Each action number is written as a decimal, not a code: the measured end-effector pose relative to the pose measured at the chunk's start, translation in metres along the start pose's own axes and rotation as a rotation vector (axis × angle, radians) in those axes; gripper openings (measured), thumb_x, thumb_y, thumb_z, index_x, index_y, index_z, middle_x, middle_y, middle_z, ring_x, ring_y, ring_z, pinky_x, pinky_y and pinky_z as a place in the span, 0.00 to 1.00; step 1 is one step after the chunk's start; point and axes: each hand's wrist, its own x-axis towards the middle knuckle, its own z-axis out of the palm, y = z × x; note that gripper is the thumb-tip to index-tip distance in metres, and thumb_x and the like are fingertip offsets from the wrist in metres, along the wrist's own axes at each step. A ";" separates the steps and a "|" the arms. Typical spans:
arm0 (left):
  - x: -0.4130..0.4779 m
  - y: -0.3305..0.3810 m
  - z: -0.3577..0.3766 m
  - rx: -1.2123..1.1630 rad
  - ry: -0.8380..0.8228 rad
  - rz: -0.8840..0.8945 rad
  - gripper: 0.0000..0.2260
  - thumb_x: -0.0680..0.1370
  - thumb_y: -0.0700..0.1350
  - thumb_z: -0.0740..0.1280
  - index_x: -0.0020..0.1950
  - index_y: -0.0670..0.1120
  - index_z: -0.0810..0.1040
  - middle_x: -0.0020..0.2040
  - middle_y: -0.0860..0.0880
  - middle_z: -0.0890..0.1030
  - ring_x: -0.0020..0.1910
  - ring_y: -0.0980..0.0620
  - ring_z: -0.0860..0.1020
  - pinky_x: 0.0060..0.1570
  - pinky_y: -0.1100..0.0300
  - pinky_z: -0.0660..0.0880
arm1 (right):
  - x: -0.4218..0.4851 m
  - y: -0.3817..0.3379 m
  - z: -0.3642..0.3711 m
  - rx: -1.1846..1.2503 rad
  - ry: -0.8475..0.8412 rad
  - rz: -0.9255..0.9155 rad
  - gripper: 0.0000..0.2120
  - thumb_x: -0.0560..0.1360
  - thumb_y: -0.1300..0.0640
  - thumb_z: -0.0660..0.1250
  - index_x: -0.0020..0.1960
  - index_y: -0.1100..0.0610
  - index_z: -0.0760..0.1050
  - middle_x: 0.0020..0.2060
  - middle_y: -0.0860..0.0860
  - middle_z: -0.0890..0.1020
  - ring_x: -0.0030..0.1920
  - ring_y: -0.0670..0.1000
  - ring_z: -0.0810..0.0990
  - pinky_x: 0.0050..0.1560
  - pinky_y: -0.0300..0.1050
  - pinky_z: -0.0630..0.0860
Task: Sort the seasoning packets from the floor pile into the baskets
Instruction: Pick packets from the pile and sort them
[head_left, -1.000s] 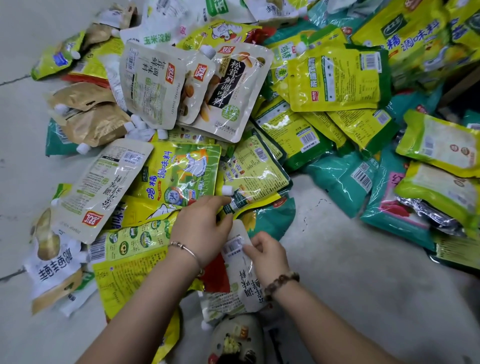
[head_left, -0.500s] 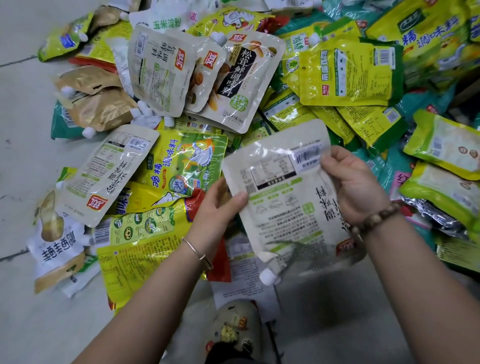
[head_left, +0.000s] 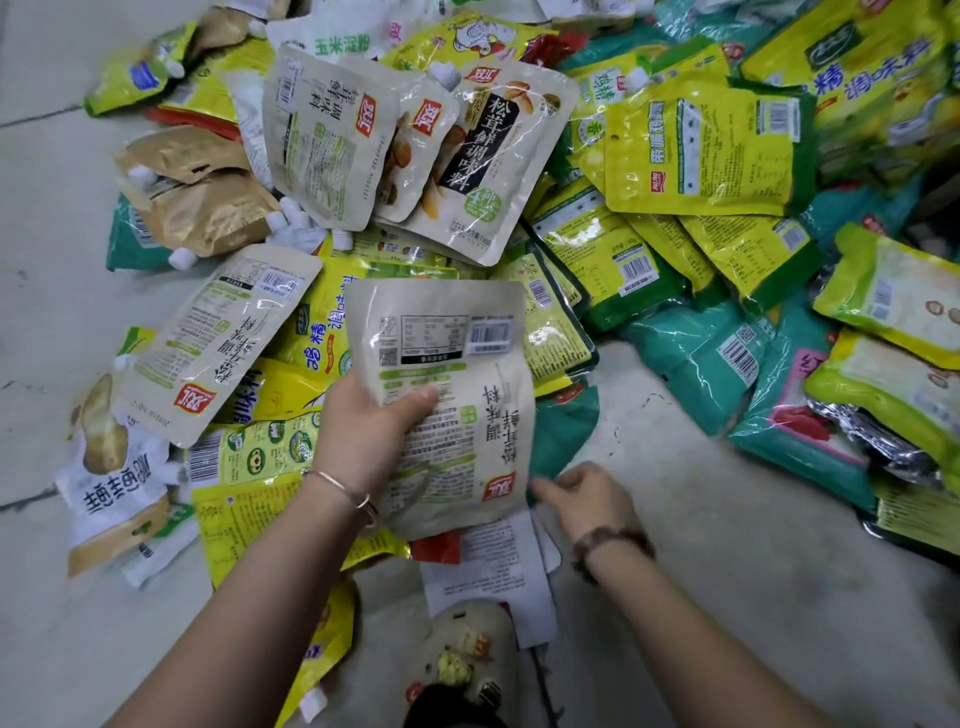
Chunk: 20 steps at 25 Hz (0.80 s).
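With my left hand (head_left: 371, 431) gripping the cream packet (head_left: 457, 415) over the floor pile (head_left: 701, 156) and my right hand (head_left: 584, 499) slack and empty just beside its lower corner, I'd check the label before choosing a basket.

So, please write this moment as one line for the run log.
left hand: grips cream pouch, barcode side up | right hand: holds nothing, near pouch's lower corner | baskets: not in view

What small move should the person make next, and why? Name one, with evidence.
Probably the right hand should pinch up the white packet lying near its fingertips: that hand is free, while the left hand grips a beige pouch, and no basket is in view.
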 end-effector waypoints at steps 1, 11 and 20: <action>0.001 -0.003 -0.004 0.023 0.028 -0.005 0.12 0.70 0.32 0.70 0.42 0.49 0.79 0.35 0.57 0.84 0.36 0.58 0.82 0.38 0.62 0.78 | -0.006 0.005 0.015 -0.140 -0.016 -0.063 0.25 0.65 0.35 0.69 0.52 0.52 0.71 0.51 0.50 0.80 0.51 0.54 0.79 0.45 0.44 0.73; 0.009 -0.018 -0.023 0.056 0.174 -0.080 0.11 0.70 0.34 0.72 0.43 0.50 0.80 0.43 0.51 0.83 0.43 0.47 0.82 0.52 0.48 0.77 | -0.010 0.011 0.046 -0.039 0.170 -0.236 0.11 0.71 0.49 0.70 0.42 0.54 0.70 0.43 0.51 0.78 0.45 0.54 0.77 0.43 0.44 0.70; 0.004 -0.022 -0.015 0.017 0.048 -0.109 0.10 0.71 0.33 0.70 0.47 0.47 0.80 0.44 0.48 0.84 0.45 0.46 0.82 0.49 0.51 0.78 | -0.003 -0.014 -0.100 1.208 -0.221 -0.236 0.11 0.65 0.65 0.65 0.48 0.63 0.74 0.33 0.54 0.84 0.32 0.49 0.83 0.31 0.41 0.79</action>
